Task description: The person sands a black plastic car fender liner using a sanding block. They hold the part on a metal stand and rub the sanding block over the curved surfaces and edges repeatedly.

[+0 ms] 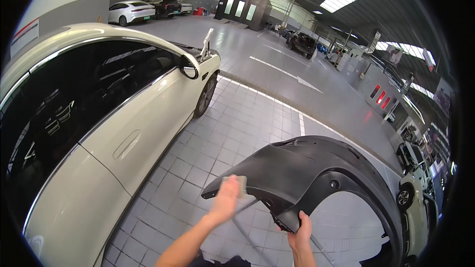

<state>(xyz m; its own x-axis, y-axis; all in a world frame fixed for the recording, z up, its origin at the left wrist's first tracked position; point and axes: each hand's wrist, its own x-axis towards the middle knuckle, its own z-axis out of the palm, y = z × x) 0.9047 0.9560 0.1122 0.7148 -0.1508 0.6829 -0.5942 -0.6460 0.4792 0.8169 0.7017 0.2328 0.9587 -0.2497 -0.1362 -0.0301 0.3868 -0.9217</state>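
Observation:
A black curved car fender panel [292, 168] lies across the lower right, over thin grey metal legs [245, 230], probably a stand, partly hidden. My left hand [225, 199] holds a small pale grey-green pad [240, 187] against the panel's left part, its fingers pressed together on it. My right hand [302, 230] grips the panel's lower inner edge, with the thumb on top, near the wheel-arch curve. The rest of the arch runs down to the lower right edge of the view.
A cream car [114, 113] stands close on my left, its front bonnet area partly raised or uncovered. A drain grate [257, 90] crosses the tiled floor [183, 163] ahead. Other cars [130, 12] are parked at the back, and more vehicles [415, 188] line the right.

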